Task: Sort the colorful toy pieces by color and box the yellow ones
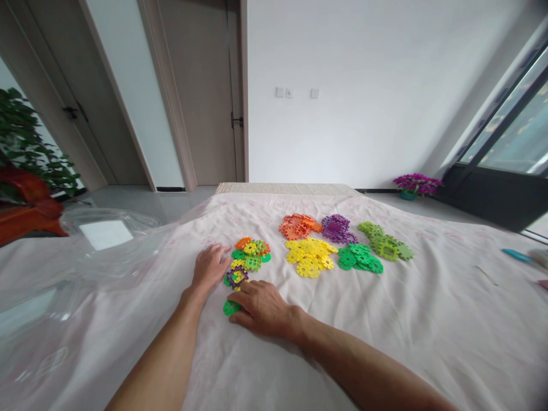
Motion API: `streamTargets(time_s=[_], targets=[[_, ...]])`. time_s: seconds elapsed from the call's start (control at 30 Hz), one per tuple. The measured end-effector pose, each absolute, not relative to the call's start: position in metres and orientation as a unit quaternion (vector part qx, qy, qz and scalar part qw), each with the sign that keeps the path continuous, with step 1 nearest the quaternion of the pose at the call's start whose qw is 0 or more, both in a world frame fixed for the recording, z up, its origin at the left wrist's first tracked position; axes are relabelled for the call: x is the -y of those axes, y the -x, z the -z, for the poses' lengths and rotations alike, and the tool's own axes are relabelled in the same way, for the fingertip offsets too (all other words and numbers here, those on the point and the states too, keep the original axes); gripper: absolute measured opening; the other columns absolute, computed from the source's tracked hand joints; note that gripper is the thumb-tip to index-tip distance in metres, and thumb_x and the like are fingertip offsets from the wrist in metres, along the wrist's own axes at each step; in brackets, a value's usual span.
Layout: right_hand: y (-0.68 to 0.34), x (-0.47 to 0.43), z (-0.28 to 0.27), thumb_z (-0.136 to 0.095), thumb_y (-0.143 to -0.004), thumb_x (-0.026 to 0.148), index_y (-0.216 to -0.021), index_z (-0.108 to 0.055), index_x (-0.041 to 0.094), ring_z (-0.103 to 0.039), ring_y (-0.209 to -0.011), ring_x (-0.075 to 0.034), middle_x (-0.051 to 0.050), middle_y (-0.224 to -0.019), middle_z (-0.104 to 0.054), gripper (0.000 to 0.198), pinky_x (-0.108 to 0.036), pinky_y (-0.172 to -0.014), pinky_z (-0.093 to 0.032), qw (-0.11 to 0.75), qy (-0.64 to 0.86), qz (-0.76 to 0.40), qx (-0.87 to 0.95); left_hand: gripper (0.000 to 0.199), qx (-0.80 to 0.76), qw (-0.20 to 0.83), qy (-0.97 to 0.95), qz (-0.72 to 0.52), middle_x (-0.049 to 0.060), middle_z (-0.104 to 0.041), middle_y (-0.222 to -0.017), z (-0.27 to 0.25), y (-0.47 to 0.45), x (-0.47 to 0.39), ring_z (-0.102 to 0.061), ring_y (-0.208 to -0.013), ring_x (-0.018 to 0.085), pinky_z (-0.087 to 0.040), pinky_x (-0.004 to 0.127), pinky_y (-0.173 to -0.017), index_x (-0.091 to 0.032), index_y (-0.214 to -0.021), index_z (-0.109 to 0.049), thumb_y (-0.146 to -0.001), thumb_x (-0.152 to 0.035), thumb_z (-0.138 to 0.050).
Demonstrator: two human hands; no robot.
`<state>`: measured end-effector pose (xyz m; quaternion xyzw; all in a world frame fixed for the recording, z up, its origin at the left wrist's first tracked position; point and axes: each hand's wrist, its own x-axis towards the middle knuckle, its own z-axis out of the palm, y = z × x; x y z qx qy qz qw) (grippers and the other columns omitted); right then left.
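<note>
A small mixed pile of plastic interlocking pieces (252, 262) lies on the cloth, with orange, yellow, green and light green ones and a dark purple square frame (237, 277). Along its left side rests my left hand (210, 265), fingers stretched out and holding nothing that I can see. My right hand (265, 308) reaches in from the right at the pile's near end. Its thumb and bent fingers close around a green flower disc (232, 308) on the cloth; the fingertips partly cover the pieces there.
Sorted piles lie to the right: orange (297, 227), purple (337, 228), yellow (309, 257), green (360, 258) and light green (385, 241). Clear plastic containers (111, 237) stand at the left. A blue object (517, 255) lies at the right edge of the pale cloth (428, 319).
</note>
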<state>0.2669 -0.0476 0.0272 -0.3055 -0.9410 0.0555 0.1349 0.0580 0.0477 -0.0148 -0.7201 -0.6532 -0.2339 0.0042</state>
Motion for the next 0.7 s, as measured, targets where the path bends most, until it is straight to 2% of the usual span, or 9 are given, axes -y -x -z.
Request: streamTargets(time_s=[0.17, 0.3, 0.4, 0.53, 0.7], targets=[[-0.278, 0.037, -0.025, -0.04, -0.102, 0.034, -0.094, -0.066, 0.021, -0.057, -0.08, -0.015, -0.003, -0.09, -0.065, 0.03, -0.027, -0.07, -0.042, 0.192, 0.302, -0.061, 0.932, 0.04, 0.659, -0.001, 0.718, 0.225, 0.006, -0.057, -0.141, 0.015, -0.058, -0.048, -0.048, -0.132, 0.021, -0.032, 0.037, -0.112, -0.026, -0.126, -0.064, -0.09, -0.032, -0.05], [-0.313, 0.005, -0.03, -0.04, -0.102, 0.036, -0.085, -0.067, 0.022, -0.057, -0.076, -0.016, -0.004, -0.086, -0.063, 0.035, -0.028, -0.067, -0.042, 0.291, 0.431, -0.036, 0.853, 0.039, 0.654, 0.005, 0.722, 0.225, 0.006, -0.058, -0.14, 0.015, -0.057, -0.047, -0.05, -0.131, 0.021, -0.034, 0.035, -0.11, -0.026, -0.125, -0.065, -0.089, -0.032, -0.05], [-0.359, -0.025, -0.036, -0.048, -0.098, 0.036, -0.084, -0.069, 0.021, -0.059, -0.084, -0.018, -0.006, -0.09, -0.065, 0.03, -0.028, -0.073, -0.043, 0.335, 0.553, 0.014, 0.762, 0.039, 0.647, 0.012, 0.728, 0.224, 0.006, -0.059, -0.138, 0.015, -0.056, -0.048, -0.052, -0.128, 0.021, -0.036, 0.035, -0.108, -0.026, -0.124, -0.065, -0.089, -0.032, -0.05], [-0.427, -0.052, -0.04, -0.048, -0.095, 0.033, -0.093, -0.072, 0.018, -0.059, -0.088, -0.021, -0.008, -0.094, -0.068, 0.028, -0.03, -0.078, -0.04, 0.355, 0.659, 0.062, 0.66, 0.038, 0.647, 0.016, 0.728, 0.227, 0.006, -0.06, -0.137, 0.017, -0.055, -0.049, -0.053, -0.127, 0.022, -0.036, 0.035, -0.108, -0.026, -0.124, -0.066, -0.089, -0.032, -0.051], [-0.492, -0.059, -0.037, -0.047, -0.091, 0.031, -0.108, -0.074, 0.024, -0.059, -0.096, -0.023, -0.008, -0.104, -0.071, 0.032, -0.032, -0.083, -0.04, 0.317, 0.777, 0.091, 0.536, 0.038, 0.651, 0.012, 0.725, 0.225, 0.006, -0.059, -0.138, 0.019, -0.055, -0.05, -0.05, -0.13, 0.021, -0.035, 0.036, -0.109, -0.027, -0.124, -0.065, -0.09, -0.033, -0.049]])
